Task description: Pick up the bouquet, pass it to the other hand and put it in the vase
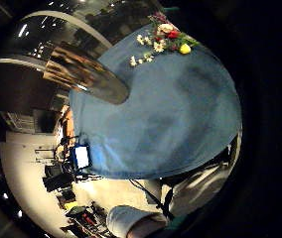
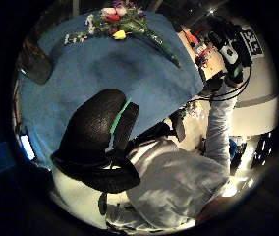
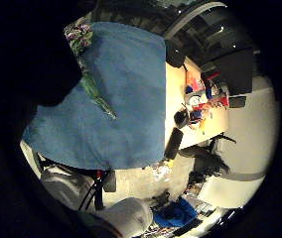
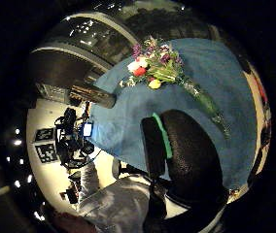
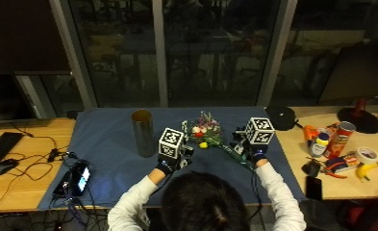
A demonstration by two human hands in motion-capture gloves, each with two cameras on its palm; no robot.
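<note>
Matt blue cloth [image 5: 111,144] covers the middle of the table, soft-looking, faintly creased. Bare pale wood [image 5: 22,144] shows at both ends, smooth. The vase [image 5: 142,133] is a tall metal-looking tube, dull sheen, brushed finish. The bouquet [image 5: 204,132] has glossy clear wrap round its stems. Black gloves on the left hand [image 5: 169,163] and right hand [image 5: 256,153], matt, grainy at the thumbs.

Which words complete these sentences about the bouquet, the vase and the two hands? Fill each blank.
1. The bouquet lies on the ____ cloth.
2. The vase stands ____ on the cloth.
3. The left hand and right hand hold ____.

Missing words: blue; upright; nothing
</note>
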